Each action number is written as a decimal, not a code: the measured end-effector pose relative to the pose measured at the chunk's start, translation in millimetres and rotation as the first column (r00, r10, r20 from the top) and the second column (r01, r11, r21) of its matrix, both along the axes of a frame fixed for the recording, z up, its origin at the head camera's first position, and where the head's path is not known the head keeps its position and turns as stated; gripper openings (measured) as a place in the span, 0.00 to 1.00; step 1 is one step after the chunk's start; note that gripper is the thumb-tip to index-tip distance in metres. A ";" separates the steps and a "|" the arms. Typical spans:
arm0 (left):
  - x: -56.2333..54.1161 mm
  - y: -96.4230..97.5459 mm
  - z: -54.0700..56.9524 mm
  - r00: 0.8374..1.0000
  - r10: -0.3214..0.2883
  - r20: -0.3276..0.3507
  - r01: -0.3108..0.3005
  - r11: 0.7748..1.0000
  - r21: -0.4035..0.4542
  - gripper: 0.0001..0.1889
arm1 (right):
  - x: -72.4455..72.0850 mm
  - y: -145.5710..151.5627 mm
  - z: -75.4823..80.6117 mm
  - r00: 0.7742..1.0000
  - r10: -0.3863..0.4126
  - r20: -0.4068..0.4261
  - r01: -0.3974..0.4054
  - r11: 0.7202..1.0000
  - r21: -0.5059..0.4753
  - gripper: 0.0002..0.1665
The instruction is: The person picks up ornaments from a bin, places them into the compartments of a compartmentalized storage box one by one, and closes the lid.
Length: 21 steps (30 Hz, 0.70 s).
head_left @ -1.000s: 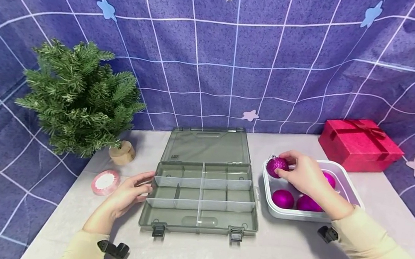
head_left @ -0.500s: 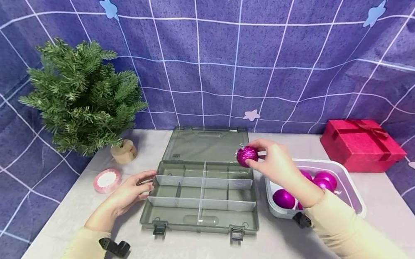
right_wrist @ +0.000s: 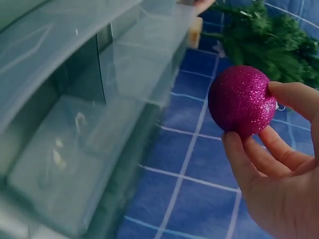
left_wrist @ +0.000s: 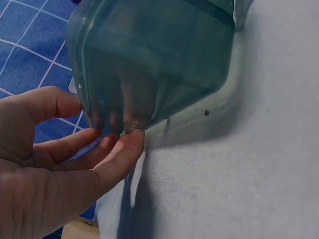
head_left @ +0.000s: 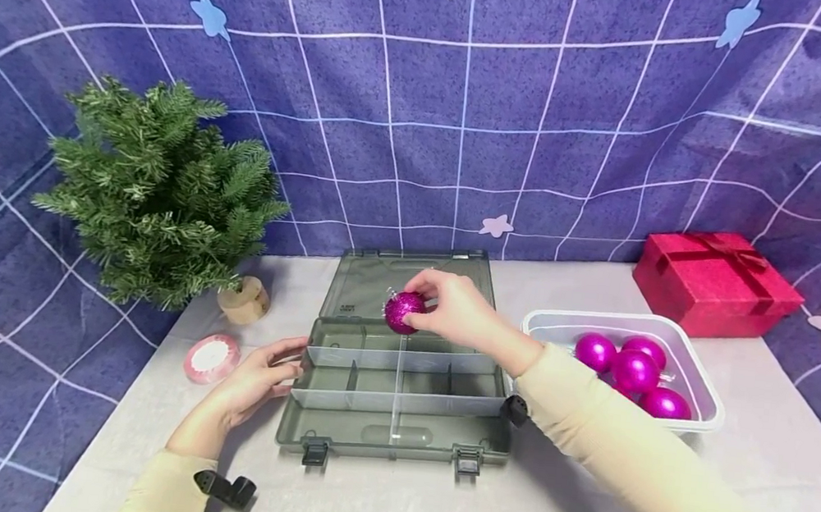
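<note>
In the head view my right hand (head_left: 460, 317) pinches a glittery magenta Christmas bauble (head_left: 402, 313) over the back of the green-grey divided organizer box (head_left: 327, 426). The right wrist view shows thumb and fingers round the bauble (right_wrist: 241, 101), with the compartments beside it. The box lies with its lid (head_left: 371, 281) folded back, and its visible compartments hold nothing. My left hand (head_left: 261, 382) rests its fingertips against the box's left wall. Up close in the left wrist view, thumb and fingers (left_wrist: 119, 162) touch the wall's outside, slightly bent and spread.
A white tub (head_left: 711, 404) with several shiny magenta baubles (head_left: 635, 371) stands to the right. Behind it sits a red gift box (head_left: 720, 282). On the left are a small artificial fir tree (head_left: 164, 191) with a wooden base (head_left: 244, 300) and a pink ribbon roll (head_left: 211, 359).
My right hand has carried the glitter bauble leftward from the white tub to above the back of the organizer box. The left hand has stayed at the box's left wall.
</note>
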<state>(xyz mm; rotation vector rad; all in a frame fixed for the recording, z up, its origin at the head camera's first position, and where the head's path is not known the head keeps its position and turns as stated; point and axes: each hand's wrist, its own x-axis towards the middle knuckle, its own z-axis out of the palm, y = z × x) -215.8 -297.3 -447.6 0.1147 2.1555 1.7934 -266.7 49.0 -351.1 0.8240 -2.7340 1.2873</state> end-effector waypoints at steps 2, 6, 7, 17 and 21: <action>0.3 -0.1 0.0 1.000 -0.001 0.003 0.001 1.000 0.000 0.35 | -5.1 -11.0 -6.6 0.999 0.015 0.028 -0.015 1.000 -0.003 0.21; 1.1 0.1 -0.1 1.000 -0.006 0.002 0.006 1.000 -0.003 0.34 | -11.4 -31.3 -19.0 0.998 0.026 0.061 -0.027 1.000 0.013 0.20; 1.1 0.3 0.0 1.000 -0.006 0.000 0.006 1.000 -0.003 0.34 | -12.7 -35.8 -21.7 0.998 0.028 0.062 -0.029 0.999 0.019 0.20; 0.7 1.4 -0.3 1.000 0.000 -0.008 0.000 1.000 0.002 0.34 | -19.9 -65.3 -39.8 0.997 0.060 0.039 -0.064 0.991 0.120 0.19; 0.6 1.2 -1.7 1.000 0.005 -0.008 -0.005 1.000 -0.002 0.33 | -20.5 -70.9 -46.9 0.998 0.063 0.033 -0.067 0.985 0.161 0.18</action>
